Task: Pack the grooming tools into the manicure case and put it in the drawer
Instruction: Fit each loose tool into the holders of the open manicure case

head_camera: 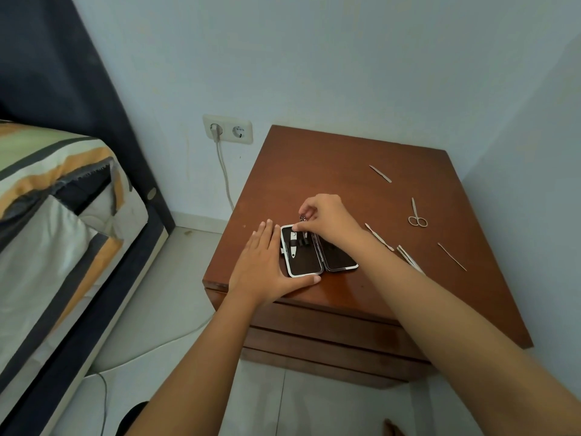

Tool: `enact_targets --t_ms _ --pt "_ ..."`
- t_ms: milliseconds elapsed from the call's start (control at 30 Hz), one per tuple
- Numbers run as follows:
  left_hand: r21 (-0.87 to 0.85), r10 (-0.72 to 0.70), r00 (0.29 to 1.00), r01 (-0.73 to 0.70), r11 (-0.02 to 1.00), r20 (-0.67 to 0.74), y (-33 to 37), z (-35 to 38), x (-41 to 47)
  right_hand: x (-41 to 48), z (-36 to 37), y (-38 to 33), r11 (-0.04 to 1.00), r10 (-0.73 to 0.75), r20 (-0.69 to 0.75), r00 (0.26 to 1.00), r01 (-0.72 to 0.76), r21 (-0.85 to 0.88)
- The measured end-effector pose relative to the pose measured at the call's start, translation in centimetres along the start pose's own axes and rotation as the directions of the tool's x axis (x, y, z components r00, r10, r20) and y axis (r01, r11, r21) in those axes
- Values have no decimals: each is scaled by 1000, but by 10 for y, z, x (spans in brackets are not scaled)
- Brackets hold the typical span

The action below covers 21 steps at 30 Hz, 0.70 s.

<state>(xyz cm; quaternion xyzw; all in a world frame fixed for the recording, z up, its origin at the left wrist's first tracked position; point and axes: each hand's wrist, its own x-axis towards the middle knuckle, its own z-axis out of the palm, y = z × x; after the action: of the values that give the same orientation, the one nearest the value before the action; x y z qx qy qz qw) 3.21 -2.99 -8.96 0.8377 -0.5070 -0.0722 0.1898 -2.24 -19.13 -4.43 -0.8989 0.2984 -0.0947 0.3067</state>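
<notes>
Head view shows your manicure case lying open near the front edge of the wooden nightstand, just below frame centre. One nail clipper already sits under the elastic strap in the left half. Your right hand pinches a small dark-handled tool between fingertips at the case's top edge; I judge you are feeding it into the next loop. Your left hand lies flat and open against the case's left side, thumb along its near edge, steadying it and grasping nothing.

So packing has barely begun. Still loose on the tabletop, right of centre: a slim file farthest back, small scissors, a cuticle pusher just beside your right wrist, tweezers partly hidden by your forearm, and a thin pick farthest right. After those, you must close the case and open a drawer; the drawers appear shut.

Your right forearm crosses over the tweezers, so mind them. At upper left, a wall socket holds a plug; a bed fills the left.
</notes>
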Motion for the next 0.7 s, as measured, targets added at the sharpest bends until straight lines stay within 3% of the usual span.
enact_targets --t_ms 133,433,600,700 --pt "4 0 1000 0 1000 7 1 0 -1 -3 -4 2 1000 -8 37 999 9 -25" --pt "6 -3 1000 3 1000 8 1 -1 -1 -8 -9 1 993 28 23 999 -30 110" --pt "7 -1 1000 1 1000 7 0 0 0 -13 -6 8 999 -36 108 994 40 -27" --pt "9 1 1000 -1 1000 3 -1 1 1 -22 -11 15 992 -124 112 986 126 -11"
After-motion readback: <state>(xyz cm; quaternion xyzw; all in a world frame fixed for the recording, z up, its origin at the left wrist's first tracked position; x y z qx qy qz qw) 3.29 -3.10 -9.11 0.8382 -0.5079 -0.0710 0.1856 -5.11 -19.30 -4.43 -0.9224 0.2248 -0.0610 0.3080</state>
